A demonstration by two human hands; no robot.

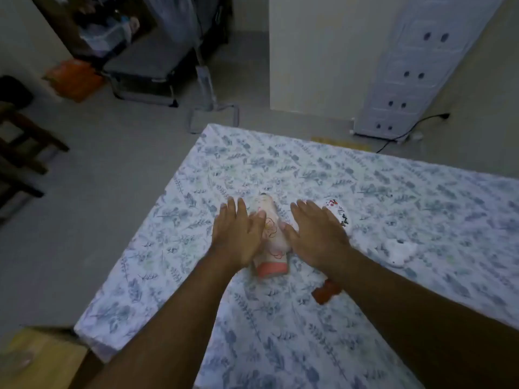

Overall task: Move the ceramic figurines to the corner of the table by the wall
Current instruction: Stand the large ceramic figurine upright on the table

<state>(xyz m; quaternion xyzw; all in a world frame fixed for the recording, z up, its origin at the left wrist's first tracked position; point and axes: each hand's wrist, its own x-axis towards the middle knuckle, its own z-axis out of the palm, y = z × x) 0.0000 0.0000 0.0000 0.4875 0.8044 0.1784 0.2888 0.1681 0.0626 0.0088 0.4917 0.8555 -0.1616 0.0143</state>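
A tall white ceramic figurine [271,237] with red flower outlines and a pink base stands on the table with a leaf-print cloth [280,164]. My left hand [237,234] presses its left side and my right hand [314,234] its right side, thumbs on its front, fingers stretched out. A second white figurine [338,210] with red and dark markings sits just right of my right hand, partly hidden by it. A small white figurine [400,249] lies further right. A red-orange figurine [325,292] peeks out under my right forearm.
The table's far left corner [209,126] faces open floor. A white wall [323,51] and a leaning white panel [415,66] with a black cable stand beyond the far edge. A folding cot, an orange bag and dark wooden furniture are at the left.
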